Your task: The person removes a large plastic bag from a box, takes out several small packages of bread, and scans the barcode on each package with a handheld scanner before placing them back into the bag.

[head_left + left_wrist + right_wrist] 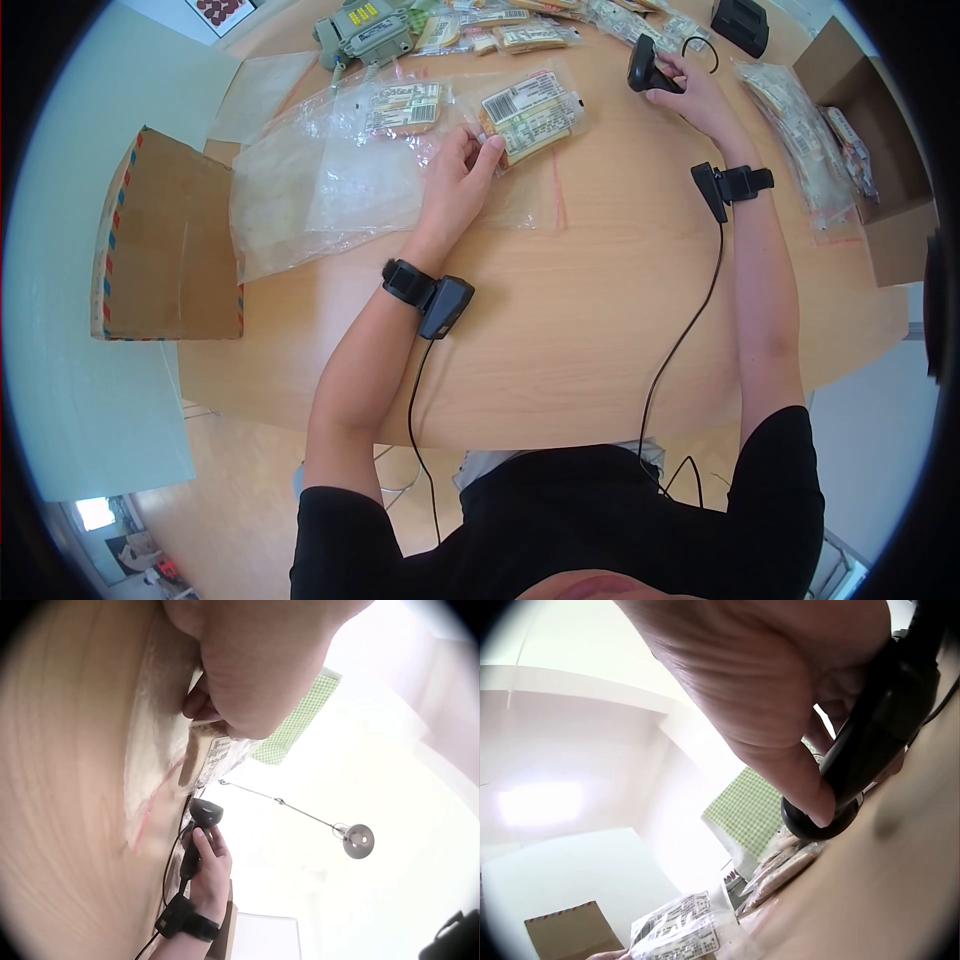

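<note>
My left hand (460, 185) pinches the near left corner of a bread packet (535, 115) in clear plastic, its barcode label facing up. In the left wrist view the packet (201, 759) appears edge-on, tilted up from the table. Over to the right, my right hand (708, 108) grips a black handheld barcode scanner (643, 66) by its handle. The scanner (874, 731) has its thumb side toward the right wrist camera, and its head is apart from the packet. A second labelled packet (405, 107) lies on a large clear plastic bag (300, 210), just beyond the left hand.
Several wrapped packets (530, 38) lie along the far edge beside a grey-green device (365, 35). A black cradle (740, 27) stands far right. Cardboard boxes flank the table, one left (175, 240) and one right (895, 235). A filled plastic bag (795, 130) leans near the right box.
</note>
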Action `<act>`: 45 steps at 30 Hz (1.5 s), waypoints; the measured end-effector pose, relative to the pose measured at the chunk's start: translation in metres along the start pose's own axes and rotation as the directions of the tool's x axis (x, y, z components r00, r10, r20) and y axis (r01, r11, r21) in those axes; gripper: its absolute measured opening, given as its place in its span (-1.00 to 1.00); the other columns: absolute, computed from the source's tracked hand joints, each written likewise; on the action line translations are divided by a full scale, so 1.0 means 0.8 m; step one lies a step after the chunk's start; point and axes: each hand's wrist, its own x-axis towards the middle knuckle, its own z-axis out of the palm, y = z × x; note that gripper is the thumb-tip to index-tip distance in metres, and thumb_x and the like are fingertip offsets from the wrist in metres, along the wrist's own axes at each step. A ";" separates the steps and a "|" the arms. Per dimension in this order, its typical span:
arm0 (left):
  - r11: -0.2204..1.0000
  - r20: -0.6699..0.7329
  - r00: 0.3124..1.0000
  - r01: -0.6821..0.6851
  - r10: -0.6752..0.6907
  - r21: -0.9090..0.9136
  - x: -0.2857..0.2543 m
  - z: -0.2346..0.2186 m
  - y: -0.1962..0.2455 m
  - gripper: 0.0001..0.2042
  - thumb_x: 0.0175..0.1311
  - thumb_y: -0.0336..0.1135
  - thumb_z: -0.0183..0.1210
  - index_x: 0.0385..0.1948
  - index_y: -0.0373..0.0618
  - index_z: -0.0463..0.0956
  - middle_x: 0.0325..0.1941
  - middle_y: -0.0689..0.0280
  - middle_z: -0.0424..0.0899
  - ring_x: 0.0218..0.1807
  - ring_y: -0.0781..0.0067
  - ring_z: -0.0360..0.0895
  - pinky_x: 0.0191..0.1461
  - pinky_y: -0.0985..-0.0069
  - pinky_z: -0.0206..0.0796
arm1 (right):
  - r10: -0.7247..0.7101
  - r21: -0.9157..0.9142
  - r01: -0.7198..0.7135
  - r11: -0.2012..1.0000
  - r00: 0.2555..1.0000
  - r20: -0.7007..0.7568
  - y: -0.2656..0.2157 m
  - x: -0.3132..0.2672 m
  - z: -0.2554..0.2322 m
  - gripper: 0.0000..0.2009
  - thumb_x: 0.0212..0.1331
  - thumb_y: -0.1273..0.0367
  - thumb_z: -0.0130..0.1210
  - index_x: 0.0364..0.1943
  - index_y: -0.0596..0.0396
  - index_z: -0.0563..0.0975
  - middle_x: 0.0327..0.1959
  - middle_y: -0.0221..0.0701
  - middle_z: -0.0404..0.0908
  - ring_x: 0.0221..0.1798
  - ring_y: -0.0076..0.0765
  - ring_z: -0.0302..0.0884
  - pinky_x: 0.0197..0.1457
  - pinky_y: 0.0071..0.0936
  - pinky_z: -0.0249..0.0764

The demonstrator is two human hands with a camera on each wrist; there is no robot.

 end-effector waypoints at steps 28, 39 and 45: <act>0.996 -0.025 0.996 -0.083 0.084 0.033 -0.002 0.003 -0.002 -0.71 0.57 -0.18 0.24 -0.12 -0.30 0.55 -0.23 0.11 0.79 -0.20 0.36 0.73 -0.10 0.42 0.54 | -0.176 0.445 0.036 0.895 0.944 0.278 -0.119 -0.043 0.055 -0.30 0.34 -0.01 0.38 0.41 0.17 0.52 0.15 -0.31 0.71 0.19 -0.43 0.62 0.29 -0.46 0.51; 0.759 0.044 0.937 -0.308 0.347 0.574 -0.015 0.001 0.031 -0.66 0.31 -0.09 0.45 -0.06 -0.12 0.68 -0.26 0.31 0.69 -0.21 0.33 0.57 -0.01 0.34 0.42 | -0.041 0.644 -0.239 0.726 0.921 0.388 -0.096 -0.026 0.043 -0.60 0.43 0.12 0.33 0.13 0.10 0.68 -0.07 -0.51 0.80 -0.07 -0.69 0.70 0.05 -0.61 0.59; 0.685 0.076 0.948 -0.277 0.309 0.674 -0.017 -0.002 0.024 -0.74 0.27 -0.16 0.46 -0.16 -0.10 0.71 -0.31 0.30 0.65 -0.24 0.27 0.59 -0.09 0.28 0.43 | 0.047 0.728 -0.312 0.611 0.932 0.359 -0.084 -0.021 0.024 -0.70 0.46 0.19 0.30 0.06 0.10 0.67 -0.05 -0.47 0.80 -0.09 -0.69 0.73 0.03 -0.62 0.65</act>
